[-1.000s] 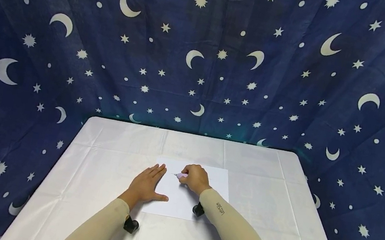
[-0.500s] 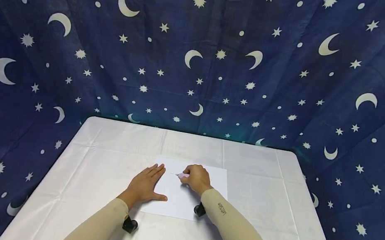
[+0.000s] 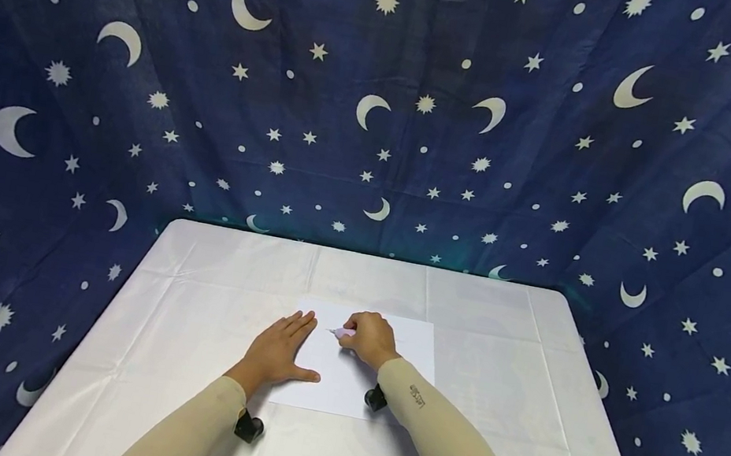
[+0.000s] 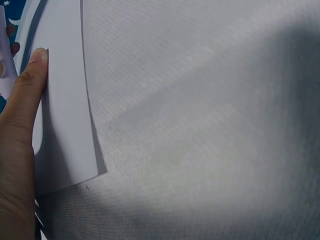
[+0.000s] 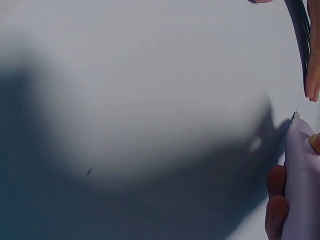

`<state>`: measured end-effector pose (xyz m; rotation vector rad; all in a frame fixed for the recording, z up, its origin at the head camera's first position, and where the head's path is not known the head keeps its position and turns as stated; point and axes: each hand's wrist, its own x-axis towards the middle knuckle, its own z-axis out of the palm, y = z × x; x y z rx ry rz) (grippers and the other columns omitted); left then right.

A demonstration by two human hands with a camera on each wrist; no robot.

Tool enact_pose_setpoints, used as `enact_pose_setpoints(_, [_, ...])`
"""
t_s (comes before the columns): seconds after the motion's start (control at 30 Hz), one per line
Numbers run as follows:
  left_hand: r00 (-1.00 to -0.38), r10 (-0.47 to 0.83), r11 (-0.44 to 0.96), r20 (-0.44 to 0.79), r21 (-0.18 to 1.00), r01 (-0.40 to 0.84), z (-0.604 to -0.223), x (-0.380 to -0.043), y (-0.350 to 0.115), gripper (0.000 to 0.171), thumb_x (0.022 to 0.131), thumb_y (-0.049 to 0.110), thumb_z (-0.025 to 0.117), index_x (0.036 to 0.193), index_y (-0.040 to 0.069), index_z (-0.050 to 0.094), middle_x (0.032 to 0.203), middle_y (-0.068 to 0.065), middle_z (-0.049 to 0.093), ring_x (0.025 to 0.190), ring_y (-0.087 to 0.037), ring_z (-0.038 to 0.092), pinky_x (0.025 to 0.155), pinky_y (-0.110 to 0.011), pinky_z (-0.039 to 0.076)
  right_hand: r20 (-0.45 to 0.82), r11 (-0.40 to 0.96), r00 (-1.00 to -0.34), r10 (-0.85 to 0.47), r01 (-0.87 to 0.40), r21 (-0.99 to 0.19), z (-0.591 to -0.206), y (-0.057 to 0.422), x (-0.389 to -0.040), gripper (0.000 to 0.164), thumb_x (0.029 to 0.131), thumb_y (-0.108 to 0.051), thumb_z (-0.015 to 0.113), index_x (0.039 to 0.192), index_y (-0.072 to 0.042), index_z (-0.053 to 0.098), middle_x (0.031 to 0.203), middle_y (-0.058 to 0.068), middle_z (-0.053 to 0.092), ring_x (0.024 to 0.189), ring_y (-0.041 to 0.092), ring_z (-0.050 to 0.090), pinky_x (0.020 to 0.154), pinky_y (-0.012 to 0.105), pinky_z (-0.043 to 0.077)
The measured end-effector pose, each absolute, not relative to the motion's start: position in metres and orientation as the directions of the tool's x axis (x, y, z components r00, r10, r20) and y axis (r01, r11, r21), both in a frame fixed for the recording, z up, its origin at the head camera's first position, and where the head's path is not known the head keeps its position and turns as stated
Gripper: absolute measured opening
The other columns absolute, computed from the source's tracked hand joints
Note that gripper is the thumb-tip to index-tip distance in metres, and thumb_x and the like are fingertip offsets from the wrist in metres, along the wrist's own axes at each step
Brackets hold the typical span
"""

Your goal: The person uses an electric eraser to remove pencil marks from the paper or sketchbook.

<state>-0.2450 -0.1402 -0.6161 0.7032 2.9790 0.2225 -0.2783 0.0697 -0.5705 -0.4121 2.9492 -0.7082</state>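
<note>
A white sheet of paper [image 3: 338, 398] lies on the table. My left hand [image 3: 277, 350] is spread flat over the sheet's left edge, thumb stretched toward the middle. My right hand [image 3: 372, 339] grips a thick lilac pen-shaped tool [image 3: 343, 333] with a narrow grey tip pointing left, low at the paper. In the right wrist view, the thumb presses the side of the lilac tool [image 5: 300, 175] and fingertips [image 5: 276, 182] wrap its other side. A faint thin line runs along the paper near the tip. The left thumb [image 4: 30, 82] shows in the left wrist view.
A white cloth with fold creases covers the table [image 3: 494, 320]. Small dark specks [image 5: 89, 171] dot the paper. Behind and at both sides hangs a dark blue curtain [image 3: 325, 118] with moons and stars. Each wrist carries a small black camera [image 3: 249, 426].
The lilac tool's tip went slightly right along the faint line, then back left. My left hand keeps its place on the paper. The head view has shifted a little.
</note>
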Motion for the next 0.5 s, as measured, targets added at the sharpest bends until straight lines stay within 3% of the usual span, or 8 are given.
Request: enact_pose_setpoints(0.5, [-0.886, 0.463, 0.875, -0.006, 0.161, 0.456, -0.62, -0.2462, -0.1433, 0.113, 0.059, 0.087, 0.039, 0.144, 0.015, 0.021, 0.149, 0.003, 0.012, 0.135, -0.017, 0.01, 0.107, -0.037, 0.012, -0.029, 0.849, -0.962, -0.272, -0.225, -0.479, -0.5661, 0.0639, -0.278, 0.023, 0.067, -0.025, 0.077, 0.086, -0.013, 0.071, 0.079, -0.006, 0.065, 0.071, 0.011, 0.058, 0.069, 0.03, 0.047])
